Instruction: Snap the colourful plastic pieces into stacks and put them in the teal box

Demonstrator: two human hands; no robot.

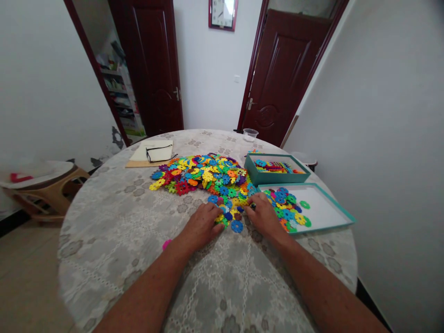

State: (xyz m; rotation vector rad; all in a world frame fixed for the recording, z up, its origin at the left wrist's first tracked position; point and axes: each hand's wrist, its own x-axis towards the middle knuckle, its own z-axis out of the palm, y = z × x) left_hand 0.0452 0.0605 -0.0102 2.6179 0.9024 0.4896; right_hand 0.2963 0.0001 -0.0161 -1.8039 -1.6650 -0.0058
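In the head view, a large heap of colourful plastic snowflake discs (208, 175) lies in the middle of the table. A smaller cluster of them spreads toward me between my two hands, with a blue disc (237, 226) at its near edge. My left hand (204, 223) rests at the cluster's left side, its fingertips touching discs and its thumb apart from the fingers. At the right side, my right hand (262, 213) has its fingers curled together near some yellow discs. Something small and dark shows at those fingertips, too small to name.
A teal box (255, 175) holds more pieces. In front of it, its shallow white-lined lid (326, 208) carries several loose discs. Glasses (159, 154) lie on a notepad (138, 152) at the back left. A clear plastic cup (250, 134) stands at the far edge. One pink disc (167, 244) lies beside my left forearm.
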